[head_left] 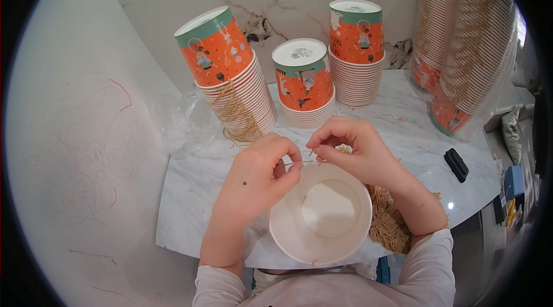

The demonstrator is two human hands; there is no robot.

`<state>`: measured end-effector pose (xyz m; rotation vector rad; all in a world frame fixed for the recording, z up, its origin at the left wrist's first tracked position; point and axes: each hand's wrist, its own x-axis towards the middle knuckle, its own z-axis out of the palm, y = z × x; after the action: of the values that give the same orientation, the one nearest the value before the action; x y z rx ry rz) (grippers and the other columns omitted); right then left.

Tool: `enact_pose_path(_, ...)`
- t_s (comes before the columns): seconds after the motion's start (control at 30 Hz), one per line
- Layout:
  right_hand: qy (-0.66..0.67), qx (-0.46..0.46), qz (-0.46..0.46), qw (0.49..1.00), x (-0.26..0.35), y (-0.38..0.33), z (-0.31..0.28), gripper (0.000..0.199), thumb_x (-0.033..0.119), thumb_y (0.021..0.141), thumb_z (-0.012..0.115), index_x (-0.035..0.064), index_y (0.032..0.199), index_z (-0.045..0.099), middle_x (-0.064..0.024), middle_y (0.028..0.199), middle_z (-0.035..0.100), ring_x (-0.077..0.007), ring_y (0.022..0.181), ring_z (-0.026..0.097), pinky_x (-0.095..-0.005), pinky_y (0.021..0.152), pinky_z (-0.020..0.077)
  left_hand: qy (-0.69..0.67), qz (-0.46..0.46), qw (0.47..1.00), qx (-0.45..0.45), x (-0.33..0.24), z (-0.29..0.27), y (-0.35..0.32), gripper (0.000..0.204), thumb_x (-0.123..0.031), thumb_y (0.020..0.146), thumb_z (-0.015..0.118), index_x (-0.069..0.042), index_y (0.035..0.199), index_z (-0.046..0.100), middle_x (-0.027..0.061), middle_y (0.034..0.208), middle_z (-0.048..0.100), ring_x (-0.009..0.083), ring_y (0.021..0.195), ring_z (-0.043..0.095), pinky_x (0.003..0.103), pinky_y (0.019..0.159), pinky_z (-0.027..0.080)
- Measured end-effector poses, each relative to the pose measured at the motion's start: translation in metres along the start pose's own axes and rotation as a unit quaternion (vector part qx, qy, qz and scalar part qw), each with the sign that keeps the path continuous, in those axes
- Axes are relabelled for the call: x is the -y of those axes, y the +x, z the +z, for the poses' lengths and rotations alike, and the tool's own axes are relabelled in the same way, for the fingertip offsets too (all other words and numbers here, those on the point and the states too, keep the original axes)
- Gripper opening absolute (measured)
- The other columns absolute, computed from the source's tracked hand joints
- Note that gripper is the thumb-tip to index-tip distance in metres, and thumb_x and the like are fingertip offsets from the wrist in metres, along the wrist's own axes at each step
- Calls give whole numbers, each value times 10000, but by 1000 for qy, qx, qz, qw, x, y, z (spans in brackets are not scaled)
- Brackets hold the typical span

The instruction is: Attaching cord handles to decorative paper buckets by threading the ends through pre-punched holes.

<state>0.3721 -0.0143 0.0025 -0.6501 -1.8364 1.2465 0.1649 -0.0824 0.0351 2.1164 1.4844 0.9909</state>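
We've got the white paper cup (pixel 320 213) open-side up right under both hands. Our left hand (pixel 257 177) pinches a thin string (pixel 298 163) at the cup's far rim, and our right hand (pixel 352 148) pinches its other end. A pile of tan cords (pixel 387 219) sits under our right wrist.

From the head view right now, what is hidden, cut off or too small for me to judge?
- Thin string between left hand and right hand: too thin to trace; its ends vanish behind fingers.
- Outside of white paper cup: only the inside shows.
- Bundle of tan strings: partly hidden by right forearm and cup.
- Sleeved cup stacks: cut by fisheye rim, blurred by plastic.
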Motion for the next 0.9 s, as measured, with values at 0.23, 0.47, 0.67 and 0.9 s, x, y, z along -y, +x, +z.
enact_pose_path(0.23,-43,-18,-31,998,7,-2,5,144,4,886,647,-29,1013,707,-66,915,711,-113,830,678,-278,751,545,-131,-49,990,12,4,3,5,90,-1,839,724,-11,905,663,-11,854,687,16,604,548,193,539,439)
enact_pose_path(0.47,-58,1,-42,997,10,-3,3,172,14,889,697,-21,1057,710,-53,975,721,-93,856,671,-258,795,542,-192,-112,975,17,13,5,10,91,-12,863,741,-3,909,663,-7,777,673,-2,580,545,173,513,416)
enact_pose_path(0.67,-21,2,-64,998,8,-4,3,199,-39,851,646,8,1043,634,-63,1082,621,-139,852,681,-287,762,543,-211,-105,972,17,11,4,12,151,-49,860,742,14,985,684,-18,747,649,2,608,538,196,546,425)
enact_pose_path(0.9,-63,-41,-149,986,9,-4,5,192,-92,807,645,16,960,601,-78,1079,551,-153,888,631,-296,798,533,-276,-136,942,132,14,7,16,266,-54,855,741,26,1106,705,-24,743,653,6,605,558,195,530,428)
